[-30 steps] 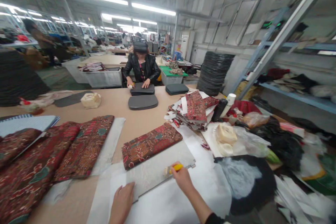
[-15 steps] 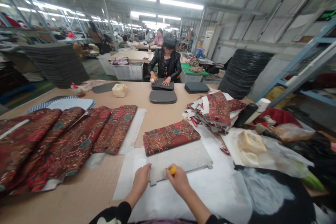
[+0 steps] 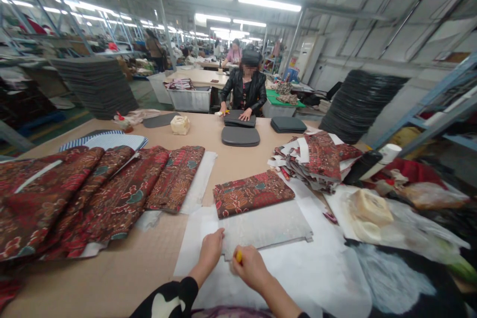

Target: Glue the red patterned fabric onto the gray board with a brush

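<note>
My left hand [image 3: 211, 248] is closed at the left edge of a flat grey panel [image 3: 266, 223], its thumb and fingertips pressed on the edge. In my right hand [image 3: 251, 266] is a small brush with a yellow handle [image 3: 239, 256], held low at the panel's near left corner. The fist mostly hides the brush head. A folded piece of red-brown patterned fabric [image 3: 253, 193] lies along the panel's far side. Beneath the panel spreads white paper [image 3: 298, 268].
Patterned fabric pieces [image 3: 122, 194] overlap on the left. Cut pieces [image 3: 316, 159] are heaped at right, near a black bottle [image 3: 361, 166] and a cream block-shaped container [image 3: 370, 208]. Across the table, a co-worker [image 3: 244, 84] presses hands on dark grey pads [image 3: 240, 136].
My right hand has moved the brush from the panel's surface toward its near left corner. My left hand stays at the left edge. The whole view has shifted slightly.
</note>
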### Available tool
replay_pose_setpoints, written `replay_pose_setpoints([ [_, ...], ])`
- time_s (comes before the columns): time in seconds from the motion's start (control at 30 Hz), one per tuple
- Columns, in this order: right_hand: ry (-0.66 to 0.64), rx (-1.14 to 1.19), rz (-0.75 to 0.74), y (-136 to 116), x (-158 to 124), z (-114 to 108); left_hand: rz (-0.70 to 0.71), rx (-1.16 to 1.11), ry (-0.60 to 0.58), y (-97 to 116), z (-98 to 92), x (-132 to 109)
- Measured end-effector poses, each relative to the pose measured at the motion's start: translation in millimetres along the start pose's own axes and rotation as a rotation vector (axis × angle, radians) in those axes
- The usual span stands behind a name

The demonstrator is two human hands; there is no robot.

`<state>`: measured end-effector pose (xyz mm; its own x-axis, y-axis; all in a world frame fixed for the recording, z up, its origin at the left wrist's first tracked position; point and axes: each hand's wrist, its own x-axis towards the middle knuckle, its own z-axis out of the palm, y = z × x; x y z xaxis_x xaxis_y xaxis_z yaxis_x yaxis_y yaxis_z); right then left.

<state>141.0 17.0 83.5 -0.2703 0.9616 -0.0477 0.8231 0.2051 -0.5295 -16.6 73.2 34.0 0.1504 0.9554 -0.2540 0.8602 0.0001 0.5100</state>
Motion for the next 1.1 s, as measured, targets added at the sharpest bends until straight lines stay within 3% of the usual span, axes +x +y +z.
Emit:
replay_pose_setpoints([
  [0.17, 0.064, 0.048, 0.054, 3.0, 8.8, -0.9, 0.025, 0.026, -0.009, 3.8, -4.1, -3.9],
  [0.3, 0.067, 0.018, 0.185, 10.4, 16.3, -5.5, 0.043, 0.076, -0.023, 5.1, -4.1, -6.1],
  [0.57, 0.078, 0.061, 0.150, 10.8, 13.9, -6.3, 0.149, 0.176, -0.059, 11.5, -4.1, -11.3],
  [0.63, 0.095, 0.104, 0.100, 26.5, 9.5, -10.1, 0.210, 0.267, -0.078, 11.4, -1.7, -11.2],
  [0.7, 0.121, 0.178, 0.143, 57.3, 0.9, -22.7, 0.279, 0.377, -0.084, 10.6, 1.9, -10.1],
  [0.8, 0.244, 0.182, 0.401, 114.0, -18.5, -54.7, 0.381, 0.466, -0.089, 10.9, 6.7, -8.3],
  [0.87, 0.357, 0.062, 0.523, 137.9, -29.7, -72.5, 0.428, 0.489, -0.095, 13.2, 7.7, -7.3],
  [0.97, 0.440, 0.004, 0.477, 135.5, -34.7, -74.4, 0.440, 0.516, -0.104, 17.9, 5.3, -5.6],
  [1.1, 0.289, 0.189, 0.319, 118.2, -25.9, -56.5, 0.408, 0.539, -0.150, 21.6, -2.2, 0.0],
])
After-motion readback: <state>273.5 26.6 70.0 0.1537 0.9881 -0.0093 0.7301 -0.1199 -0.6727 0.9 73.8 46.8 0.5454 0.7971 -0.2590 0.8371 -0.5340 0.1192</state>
